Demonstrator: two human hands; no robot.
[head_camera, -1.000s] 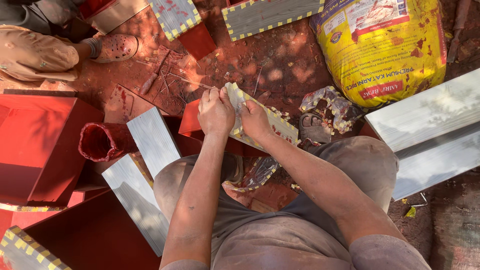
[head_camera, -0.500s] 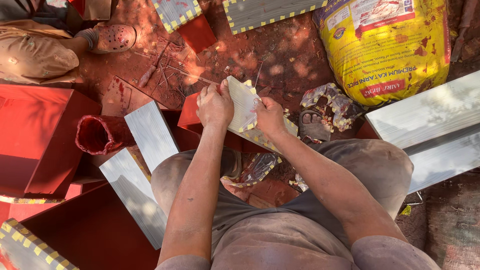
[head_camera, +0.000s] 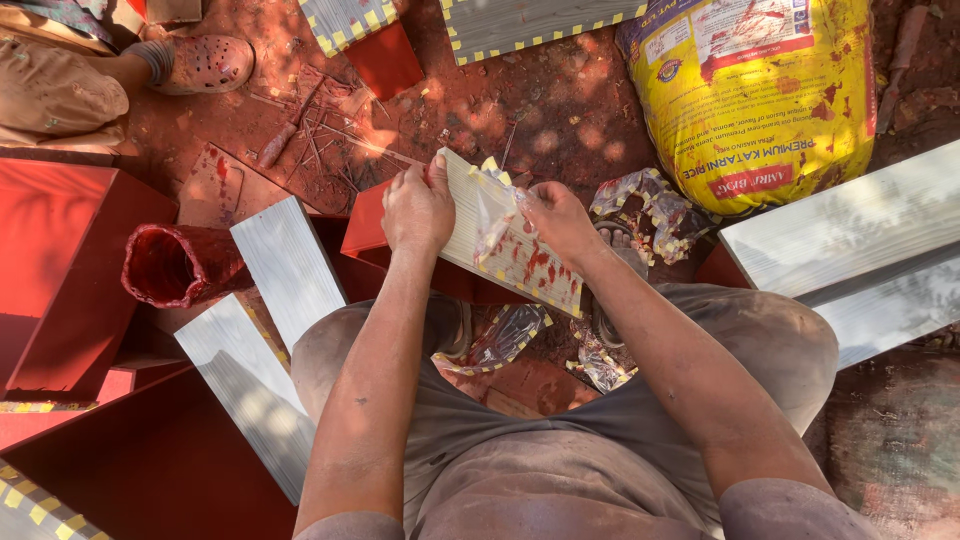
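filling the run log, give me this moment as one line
left hand: grips grey panel edge | right hand: pulls clear film off panel | ground: film scraps, yellow sack

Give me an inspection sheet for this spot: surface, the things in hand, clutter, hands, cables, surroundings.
Surface: bare red dirt ground, strewn with twigs and scraps.
Job's things: grey board with yellow-checked edging and red smears, held tilted above the lap; clear film partly lifted off its face.
Clutter: crumpled film scraps beside the board, more below it; red tube; grey planks.
Grippers: left hand grips the board's left edge; right hand pinches the film.
Cables: nothing seen.
Surroundings: yellow sack stained red; red panels; long grey boards at right; another person's sandalled foot top left.
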